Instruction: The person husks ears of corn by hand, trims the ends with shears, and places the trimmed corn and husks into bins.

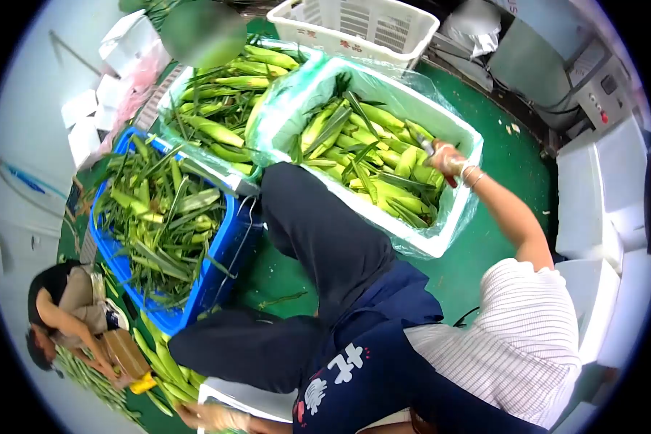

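Far left, lower left of the blue bin (181, 320): a co-worker (56, 293), bent low, both arms reaching down to a brown box (126, 353). Long green pods (87, 380) lie on the floor there.

Just below the bin: a loose heap of corn (163, 362), long ears in green husk.

The bin itself is heaped with cut leaves (170, 249), some strands hanging over its rim.

Left hand (208, 417): below the bin, at the bottom edge of view, beside the loose ears and a white box (249, 396). Forearm low, nearly level, reaching leftward. Hand blurred; cannot tell whether the fingers are closed or on anything.

Against the bin's upper right side: a plastic-lined foam box (175, 88), full of husked-in ears and leaf. The seated person's dark-trousered knees are bent, one at the bin's lower corner, the other farther right of it.

Right of the bin, and higher: a second lined foam box (286, 119), also well filled with green ears.

Right hand (450, 159): well right of the bin, over the right end of that second box. Arm reaches up and leftward from the striped sleeve, elbow bent. Gloved fingers wrapped around a tool (424, 143) with a red handle, its metal end pointing toward the ears.

Farthest right of the bin: stacked white boxes (589, 206).
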`<state>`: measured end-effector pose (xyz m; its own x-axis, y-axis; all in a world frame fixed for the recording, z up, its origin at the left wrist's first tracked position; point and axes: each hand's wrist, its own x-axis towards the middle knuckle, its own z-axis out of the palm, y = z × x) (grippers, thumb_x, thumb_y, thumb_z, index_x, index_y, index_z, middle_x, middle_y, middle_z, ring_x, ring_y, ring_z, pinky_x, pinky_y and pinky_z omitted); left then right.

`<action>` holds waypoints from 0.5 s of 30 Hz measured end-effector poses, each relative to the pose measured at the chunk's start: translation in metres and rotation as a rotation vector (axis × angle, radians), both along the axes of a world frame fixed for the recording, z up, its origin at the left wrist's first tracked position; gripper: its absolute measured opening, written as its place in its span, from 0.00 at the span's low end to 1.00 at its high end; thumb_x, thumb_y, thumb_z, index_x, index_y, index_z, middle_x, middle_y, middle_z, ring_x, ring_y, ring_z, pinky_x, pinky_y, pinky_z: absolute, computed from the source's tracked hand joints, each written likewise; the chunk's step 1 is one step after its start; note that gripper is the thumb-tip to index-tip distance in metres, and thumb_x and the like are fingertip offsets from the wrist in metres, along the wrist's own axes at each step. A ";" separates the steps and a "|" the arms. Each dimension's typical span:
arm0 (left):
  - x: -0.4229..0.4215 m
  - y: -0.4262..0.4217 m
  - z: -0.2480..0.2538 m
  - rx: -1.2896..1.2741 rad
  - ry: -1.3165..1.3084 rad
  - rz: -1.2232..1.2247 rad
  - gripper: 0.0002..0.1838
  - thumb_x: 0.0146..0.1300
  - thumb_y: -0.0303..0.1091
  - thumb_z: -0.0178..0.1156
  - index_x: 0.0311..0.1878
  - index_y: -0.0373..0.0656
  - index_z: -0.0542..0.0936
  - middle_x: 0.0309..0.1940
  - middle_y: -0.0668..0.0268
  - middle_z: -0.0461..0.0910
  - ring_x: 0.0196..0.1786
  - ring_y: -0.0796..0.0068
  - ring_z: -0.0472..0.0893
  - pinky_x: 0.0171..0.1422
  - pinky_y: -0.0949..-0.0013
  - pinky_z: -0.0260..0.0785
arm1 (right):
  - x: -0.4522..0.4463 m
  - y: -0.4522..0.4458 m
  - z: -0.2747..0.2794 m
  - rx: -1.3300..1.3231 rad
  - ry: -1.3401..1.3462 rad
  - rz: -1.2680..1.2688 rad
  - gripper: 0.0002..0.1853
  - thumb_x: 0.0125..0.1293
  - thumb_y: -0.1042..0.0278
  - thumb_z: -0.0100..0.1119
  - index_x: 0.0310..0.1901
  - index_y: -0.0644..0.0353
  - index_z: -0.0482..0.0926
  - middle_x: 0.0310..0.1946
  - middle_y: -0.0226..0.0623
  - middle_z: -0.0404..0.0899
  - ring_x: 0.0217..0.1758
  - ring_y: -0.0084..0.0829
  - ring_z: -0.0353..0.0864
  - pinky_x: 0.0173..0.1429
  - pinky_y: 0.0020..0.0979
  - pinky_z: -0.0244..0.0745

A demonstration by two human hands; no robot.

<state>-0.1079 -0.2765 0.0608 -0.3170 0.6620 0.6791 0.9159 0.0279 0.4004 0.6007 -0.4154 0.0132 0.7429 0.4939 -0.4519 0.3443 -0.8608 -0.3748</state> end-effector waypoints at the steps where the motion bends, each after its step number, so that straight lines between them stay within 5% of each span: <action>1: 0.024 0.034 -0.002 -0.066 -0.013 -0.190 0.13 0.59 0.28 0.61 0.47 0.37 0.79 0.47 0.50 0.79 0.43 0.58 0.81 0.46 0.63 0.75 | 0.003 -0.001 -0.030 -0.010 -0.015 0.049 0.23 0.52 0.55 0.65 0.44 0.63 0.74 0.35 0.50 0.81 0.42 0.45 0.81 0.45 0.40 0.75; 2: 0.050 0.066 -0.021 -0.161 -0.055 -0.421 0.12 0.59 0.27 0.61 0.46 0.37 0.80 0.47 0.50 0.79 0.42 0.58 0.81 0.45 0.63 0.75 | -0.007 0.007 -0.047 -0.024 -0.018 0.079 0.23 0.52 0.54 0.65 0.44 0.63 0.74 0.35 0.51 0.81 0.40 0.46 0.81 0.44 0.40 0.75; 3: 0.129 0.077 0.008 -0.625 0.290 -0.165 0.09 0.58 0.24 0.58 0.43 0.40 0.82 0.44 0.51 0.81 0.41 0.60 0.82 0.44 0.64 0.74 | -0.012 0.013 -0.069 -0.006 0.023 0.127 0.23 0.52 0.55 0.66 0.43 0.63 0.74 0.36 0.52 0.81 0.40 0.47 0.81 0.44 0.40 0.75; 4: 0.138 0.094 -0.042 -0.643 0.034 -0.583 0.09 0.61 0.29 0.55 0.40 0.41 0.83 0.37 0.53 0.83 0.40 0.57 0.82 0.44 0.62 0.74 | -0.021 0.023 -0.079 0.011 0.039 0.198 0.24 0.51 0.55 0.66 0.43 0.64 0.73 0.36 0.52 0.80 0.40 0.48 0.81 0.45 0.41 0.75; 5: 0.149 0.109 -0.086 -0.975 0.274 -0.739 0.14 0.63 0.39 0.52 0.36 0.42 0.84 0.32 0.53 0.83 0.38 0.53 0.82 0.45 0.58 0.73 | -0.030 0.032 -0.087 0.029 0.055 0.267 0.24 0.51 0.55 0.66 0.43 0.64 0.73 0.36 0.52 0.80 0.40 0.49 0.81 0.45 0.41 0.75; 6: 0.169 0.107 -0.135 -1.133 0.101 -0.941 0.17 0.64 0.42 0.49 0.39 0.44 0.84 0.35 0.52 0.83 0.40 0.53 0.82 0.46 0.55 0.73 | -0.041 0.045 -0.087 0.044 0.044 0.358 0.24 0.51 0.55 0.67 0.43 0.64 0.73 0.35 0.53 0.80 0.40 0.49 0.81 0.45 0.41 0.75; 7: 0.201 0.087 -0.153 -1.316 0.194 -0.917 0.16 0.64 0.39 0.48 0.42 0.43 0.83 0.36 0.53 0.83 0.40 0.54 0.82 0.47 0.56 0.73 | -0.051 0.057 -0.091 0.060 0.060 0.359 0.24 0.51 0.56 0.66 0.43 0.64 0.72 0.34 0.53 0.80 0.39 0.50 0.80 0.44 0.42 0.75; 8: 0.185 0.075 -0.263 -1.352 0.727 -1.379 0.17 0.64 0.37 0.47 0.45 0.38 0.82 0.38 0.53 0.82 0.42 0.57 0.82 0.49 0.59 0.73 | -0.059 0.067 -0.096 0.071 0.075 0.366 0.23 0.52 0.57 0.65 0.44 0.64 0.71 0.33 0.54 0.79 0.38 0.51 0.80 0.43 0.43 0.75; 9: 0.203 0.046 -0.279 -1.640 0.889 -1.433 0.18 0.64 0.38 0.47 0.45 0.38 0.82 0.39 0.53 0.82 0.43 0.57 0.82 0.49 0.60 0.73 | -0.061 0.079 -0.110 0.020 -0.005 0.411 0.18 0.51 0.63 0.62 0.40 0.63 0.71 0.32 0.54 0.79 0.37 0.52 0.80 0.42 0.45 0.74; 11: 0.212 0.016 -0.290 -1.972 1.018 -1.400 0.19 0.64 0.40 0.46 0.46 0.38 0.81 0.41 0.53 0.81 0.45 0.57 0.81 0.51 0.60 0.72 | -0.066 0.101 -0.136 -0.026 -0.085 0.428 0.19 0.54 0.59 0.62 0.41 0.64 0.70 0.32 0.55 0.79 0.38 0.52 0.80 0.40 0.45 0.74; 15: 0.199 0.042 -0.290 -2.197 0.965 -1.307 0.22 0.65 0.44 0.45 0.49 0.39 0.81 0.45 0.53 0.80 0.49 0.57 0.80 0.54 0.62 0.70 | -0.065 0.138 -0.153 -0.150 0.038 0.358 0.24 0.51 0.58 0.62 0.47 0.64 0.71 0.33 0.55 0.80 0.37 0.50 0.81 0.36 0.44 0.75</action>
